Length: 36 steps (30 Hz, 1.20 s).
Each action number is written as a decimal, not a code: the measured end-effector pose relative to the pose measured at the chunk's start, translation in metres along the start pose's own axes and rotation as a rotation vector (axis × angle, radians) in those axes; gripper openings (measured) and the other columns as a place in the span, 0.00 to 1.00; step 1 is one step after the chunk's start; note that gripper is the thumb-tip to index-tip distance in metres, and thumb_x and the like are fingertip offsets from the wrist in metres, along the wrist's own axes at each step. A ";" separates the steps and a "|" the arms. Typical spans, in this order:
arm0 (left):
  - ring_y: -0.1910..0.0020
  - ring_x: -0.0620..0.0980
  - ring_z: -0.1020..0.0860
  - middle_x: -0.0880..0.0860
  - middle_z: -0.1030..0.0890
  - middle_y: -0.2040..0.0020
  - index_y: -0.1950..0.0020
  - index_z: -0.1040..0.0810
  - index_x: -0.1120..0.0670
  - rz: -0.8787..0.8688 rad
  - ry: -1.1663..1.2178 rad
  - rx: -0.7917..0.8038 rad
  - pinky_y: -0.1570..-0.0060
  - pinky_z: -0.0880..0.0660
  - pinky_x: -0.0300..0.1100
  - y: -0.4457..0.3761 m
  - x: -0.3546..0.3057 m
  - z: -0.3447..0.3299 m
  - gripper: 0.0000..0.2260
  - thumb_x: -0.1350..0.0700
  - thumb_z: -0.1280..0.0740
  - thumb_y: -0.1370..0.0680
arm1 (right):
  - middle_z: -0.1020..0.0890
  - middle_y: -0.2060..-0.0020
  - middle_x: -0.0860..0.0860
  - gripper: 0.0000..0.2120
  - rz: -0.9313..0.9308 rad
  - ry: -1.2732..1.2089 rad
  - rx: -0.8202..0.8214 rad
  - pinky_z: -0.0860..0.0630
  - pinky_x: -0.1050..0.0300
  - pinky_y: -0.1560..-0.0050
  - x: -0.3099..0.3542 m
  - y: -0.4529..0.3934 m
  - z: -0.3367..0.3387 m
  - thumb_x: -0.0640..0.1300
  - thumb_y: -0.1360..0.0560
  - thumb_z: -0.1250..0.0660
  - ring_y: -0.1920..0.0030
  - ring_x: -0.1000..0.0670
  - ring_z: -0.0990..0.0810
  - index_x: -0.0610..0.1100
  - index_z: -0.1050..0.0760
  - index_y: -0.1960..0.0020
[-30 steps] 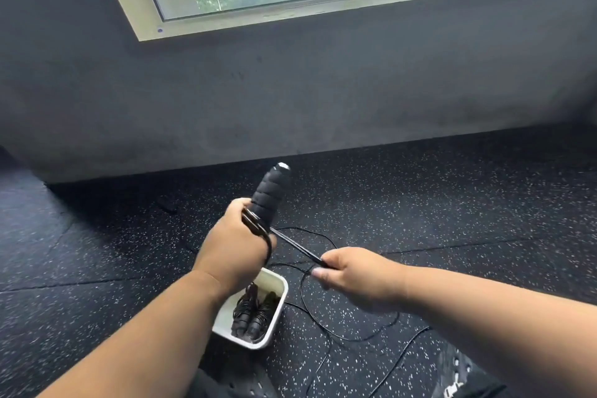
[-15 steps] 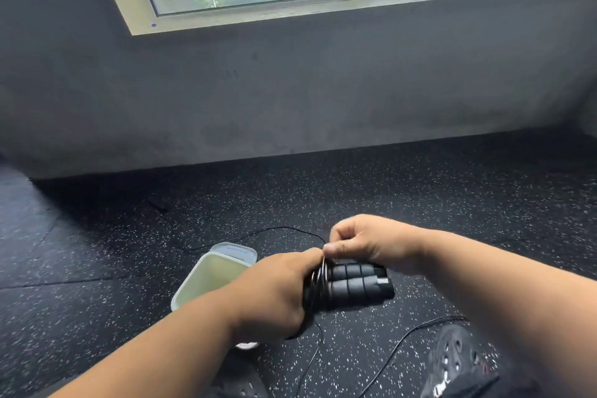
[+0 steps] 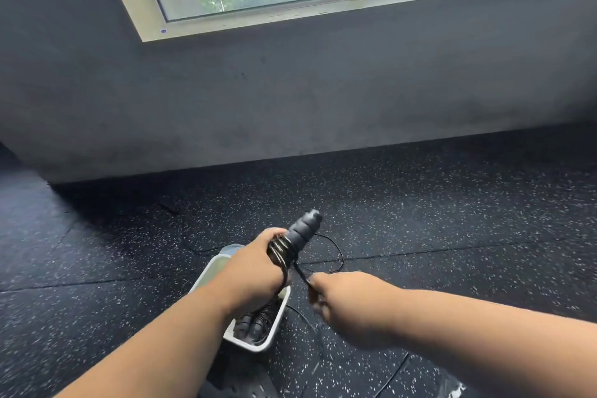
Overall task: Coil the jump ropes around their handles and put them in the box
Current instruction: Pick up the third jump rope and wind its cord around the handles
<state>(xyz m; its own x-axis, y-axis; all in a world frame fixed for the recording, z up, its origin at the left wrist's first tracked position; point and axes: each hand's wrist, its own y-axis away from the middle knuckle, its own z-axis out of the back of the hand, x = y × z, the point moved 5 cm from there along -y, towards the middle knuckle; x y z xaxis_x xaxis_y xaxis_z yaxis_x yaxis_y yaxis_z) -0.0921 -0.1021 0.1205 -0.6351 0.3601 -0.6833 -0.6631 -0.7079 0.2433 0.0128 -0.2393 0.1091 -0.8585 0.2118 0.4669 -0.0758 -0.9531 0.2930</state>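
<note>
speckled black floor (image 3: 452, 220) | grey wall (image 3: 290, 100) | left hand (image 3: 255, 271) grips handles (image 3: 302, 231) | right hand (image 3: 349, 304) pinches rope (image 3: 302, 275)

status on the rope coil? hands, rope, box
Left hand grips handles, coils partly wound. Right hand pinches rope, slack trailing on floor. Box below already holds one coiled rope. Nothing blocking.

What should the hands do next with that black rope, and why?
Probably loop the rope once more around the handles. The left hand grips them with a few coils already on, the right hand pinches the rope close by, and loose rope lies on the floor. Another coiled rope already sits in the white box.
</note>
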 end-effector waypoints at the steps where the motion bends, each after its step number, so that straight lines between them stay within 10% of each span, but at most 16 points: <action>1: 0.56 0.47 0.17 0.46 0.15 0.55 0.37 0.28 0.36 0.005 -0.154 0.030 0.52 0.20 0.46 0.000 0.001 -0.002 0.26 0.58 0.31 0.31 | 0.18 0.48 0.46 0.06 0.029 0.078 0.010 0.31 0.53 0.54 0.005 0.004 0.005 0.49 0.15 0.42 0.48 0.41 0.21 0.48 0.28 0.44; 6: 0.47 0.55 0.18 0.49 0.16 0.47 0.32 0.33 0.39 -0.168 -0.597 0.263 0.56 0.27 0.43 0.015 -0.017 -0.034 0.24 0.56 0.35 0.25 | 0.16 0.56 0.50 0.15 0.219 0.294 -0.134 0.24 0.52 0.57 0.013 0.003 0.052 0.58 0.18 0.38 0.56 0.44 0.20 0.48 0.21 0.50; 12: 0.55 0.33 0.21 0.32 0.19 0.53 0.29 0.34 0.32 -0.395 -0.338 0.407 0.57 0.26 0.29 0.037 -0.049 -0.025 0.34 0.60 0.28 0.27 | 0.28 0.71 0.57 0.18 0.073 -0.325 -0.056 0.34 0.57 0.67 -0.042 -0.006 0.075 0.58 0.21 0.29 0.69 0.56 0.33 0.46 0.25 0.62; 17: 0.58 0.38 0.24 0.45 0.19 0.54 0.35 0.25 0.45 -0.407 0.094 0.330 0.55 0.24 0.37 0.042 -0.050 -0.008 0.28 0.65 0.22 0.29 | 0.26 0.63 0.45 0.23 0.141 -0.869 0.071 0.34 0.52 0.62 -0.056 -0.010 0.056 0.57 0.18 0.35 0.62 0.47 0.33 0.36 0.25 0.54; 20: 0.57 0.42 0.23 0.43 0.18 0.55 0.42 0.23 0.40 -0.274 0.339 0.189 0.52 0.24 0.45 0.026 -0.037 0.001 0.26 0.59 0.20 0.35 | 0.32 0.70 0.52 0.22 0.065 -0.961 0.053 0.41 0.53 0.67 -0.060 -0.014 0.044 0.56 0.14 0.41 0.69 0.51 0.39 0.46 0.31 0.63; 28: 0.59 0.47 0.21 0.50 0.17 0.50 0.32 0.28 0.40 0.040 0.555 0.014 0.54 0.23 0.51 0.003 -0.002 -0.003 0.37 0.57 0.19 0.37 | 0.21 0.58 0.54 0.14 0.027 -0.172 -0.027 0.29 0.55 0.57 -0.025 -0.007 0.018 0.57 0.14 0.45 0.58 0.52 0.22 0.50 0.26 0.47; 33: 0.64 0.37 0.20 0.46 0.18 0.59 0.34 0.28 0.39 -0.025 -0.097 0.082 0.61 0.24 0.32 0.011 -0.008 -0.018 0.25 0.58 0.27 0.26 | 0.18 0.56 0.49 0.05 0.141 0.249 -0.042 0.26 0.50 0.58 -0.011 -0.006 0.017 0.49 0.17 0.40 0.57 0.42 0.22 0.49 0.28 0.49; 36: 0.52 0.50 0.17 0.47 0.15 0.51 0.33 0.32 0.36 -0.098 -0.503 0.294 0.57 0.25 0.40 0.022 -0.013 -0.038 0.23 0.54 0.32 0.25 | 0.16 0.57 0.52 0.07 0.254 0.401 -0.062 0.23 0.54 0.58 0.000 0.004 0.039 0.54 0.21 0.32 0.58 0.46 0.20 0.51 0.21 0.47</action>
<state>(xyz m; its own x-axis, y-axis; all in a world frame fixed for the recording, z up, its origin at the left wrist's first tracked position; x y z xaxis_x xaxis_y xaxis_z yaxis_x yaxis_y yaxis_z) -0.0840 -0.1453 0.1089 -0.6273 0.7103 -0.3194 -0.7648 -0.4846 0.4246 0.0321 -0.2342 0.1429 -0.9809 -0.1175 0.1549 0.1417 -0.9776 0.1555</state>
